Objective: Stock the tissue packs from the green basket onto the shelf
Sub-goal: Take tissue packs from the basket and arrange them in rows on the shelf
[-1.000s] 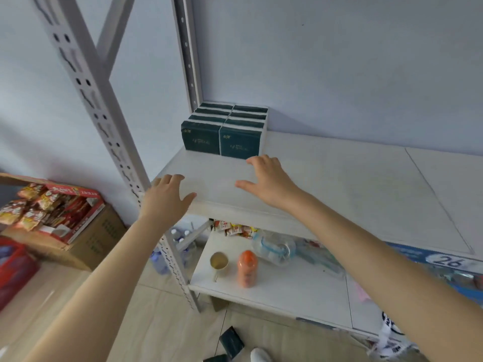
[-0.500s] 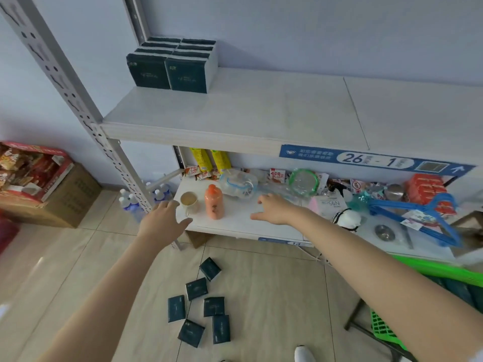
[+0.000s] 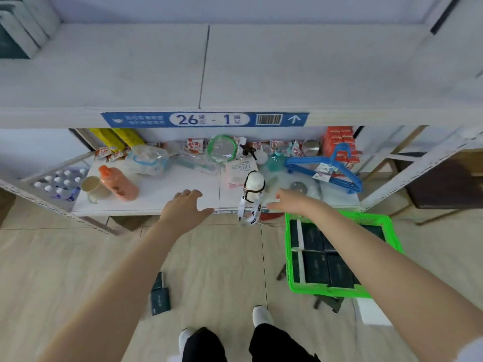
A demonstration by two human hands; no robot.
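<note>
Your left hand (image 3: pixel 183 207) hovers at the front edge of the lower shelf (image 3: pixel 167 197), grip released, fingers spread and empty. Your right hand (image 3: pixel 290 202) hangs over the far-left corner of the green basket (image 3: pixel 337 291), grip released too, holding nothing. Dark tissue packs (image 3: pixel 316 267) fill the basket, which stands above the tiled floor (image 3: pixel 222 257) on your right. Stacked packs (image 3: pixel 15 35) sit at the upper shelf's (image 3: pixel 130 74) back-left corner, and loose packs (image 3: pixel 160 299) lie on the floor. A blue label (image 3: pixel 203 119) marks the upper shelf's front edge. An orange bottle (image 3: pixel 119 182) and a blue hanger (image 3: pixel 326 168) clutter the lower shelf.
</note>
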